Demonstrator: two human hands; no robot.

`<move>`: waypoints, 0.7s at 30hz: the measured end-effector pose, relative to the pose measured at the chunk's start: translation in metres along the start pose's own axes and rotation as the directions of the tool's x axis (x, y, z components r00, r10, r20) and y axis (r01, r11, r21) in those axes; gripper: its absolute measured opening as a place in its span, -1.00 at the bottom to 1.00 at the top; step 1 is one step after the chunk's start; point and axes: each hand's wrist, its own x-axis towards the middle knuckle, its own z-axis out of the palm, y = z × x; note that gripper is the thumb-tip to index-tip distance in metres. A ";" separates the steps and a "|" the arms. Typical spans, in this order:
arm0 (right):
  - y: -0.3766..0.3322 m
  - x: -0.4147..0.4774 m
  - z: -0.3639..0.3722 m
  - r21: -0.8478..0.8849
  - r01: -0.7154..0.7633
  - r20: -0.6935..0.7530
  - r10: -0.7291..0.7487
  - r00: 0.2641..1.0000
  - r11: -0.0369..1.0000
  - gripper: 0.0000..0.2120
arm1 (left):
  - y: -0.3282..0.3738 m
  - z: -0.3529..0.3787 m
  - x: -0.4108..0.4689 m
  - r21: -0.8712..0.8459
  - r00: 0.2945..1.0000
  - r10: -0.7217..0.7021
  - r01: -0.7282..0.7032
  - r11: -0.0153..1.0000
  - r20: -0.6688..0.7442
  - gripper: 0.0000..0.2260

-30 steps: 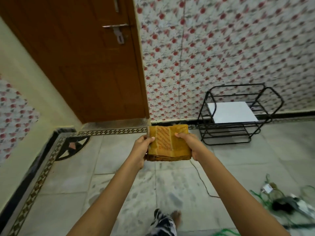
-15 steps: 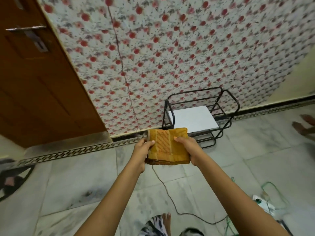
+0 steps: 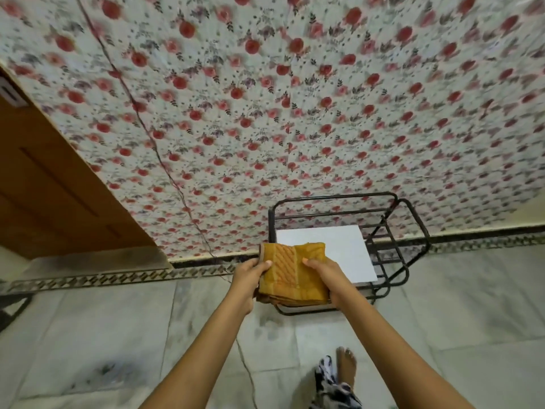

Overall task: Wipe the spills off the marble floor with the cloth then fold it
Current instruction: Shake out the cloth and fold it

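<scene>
The left hand (image 3: 246, 280) and the right hand (image 3: 326, 278) each grip one side of a folded mustard-yellow terry cloth (image 3: 292, 276), thumbs on its top face, holding it in the air between them. Just beyond the hands stands a black metal wire rack (image 3: 395, 255) bearing a white flat board (image 3: 333, 246). Below the hands lies the grey-veined marble floor (image 3: 118, 320), with a thin dark cord (image 3: 246, 367) and a bare foot (image 3: 346, 364) near the forearms. Beyond the rack rises a red-flowered wall (image 3: 265, 113).

Two hands are counted, the left hand (image 3: 247, 280) and right hand (image 3: 327, 278); one cloth (image 3: 292, 273), one wire rack (image 3: 386, 246), one white board (image 3: 339, 249), one door (image 3: 44, 187), one foot (image 3: 346, 366).
</scene>
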 end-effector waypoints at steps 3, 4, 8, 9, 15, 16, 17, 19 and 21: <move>-0.025 0.048 -0.047 -0.036 -0.036 0.045 0.037 0.998 0.999 -0.77 | 0.005 0.059 0.035 -0.008 0.999 -0.023 0.023 1.000 -0.046 -0.85; -0.031 0.066 -0.066 -0.055 -0.059 0.061 0.062 0.996 0.997 -0.78 | 0.004 0.080 0.049 -0.002 0.997 -0.042 0.042 0.999 -0.064 -0.84; -0.050 0.129 -0.120 -0.137 -0.102 0.050 0.110 0.993 0.985 -0.74 | 0.005 0.142 0.101 -0.013 0.989 -0.096 0.095 0.995 -0.109 -0.89; -0.053 0.145 -0.130 -0.146 -0.113 0.046 0.121 0.992 0.983 -0.75 | 0.004 0.154 0.117 -0.004 0.987 -0.110 0.110 0.994 -0.119 -0.86; -0.035 0.251 -0.166 -0.203 -0.195 -0.003 0.199 0.980 0.960 -0.64 | -0.024 0.200 0.219 0.048 0.972 -0.157 0.167 0.985 -0.172 -0.91; -0.031 0.266 -0.168 -0.214 -0.200 -0.009 0.203 0.979 0.956 -0.63 | -0.031 0.204 0.234 0.057 0.968 -0.166 0.179 0.982 -0.187 -0.90; -0.020 0.288 -0.171 -0.220 -0.207 -0.016 0.209 0.978 0.953 -0.63 | -0.045 0.208 0.257 0.074 0.961 -0.184 0.202 0.976 -0.205 -0.89; -0.006 0.318 -0.174 -0.227 -0.208 -0.041 0.204 0.978 0.951 -0.65 | -0.065 0.211 0.289 0.094 0.953 -0.216 0.240 0.966 -0.213 -0.87; 0.009 0.347 -0.175 -0.232 -0.207 -0.055 0.200 0.978 0.950 -0.67 | -0.085 0.212 0.319 0.087 0.947 -0.228 0.253 0.964 -0.224 -0.81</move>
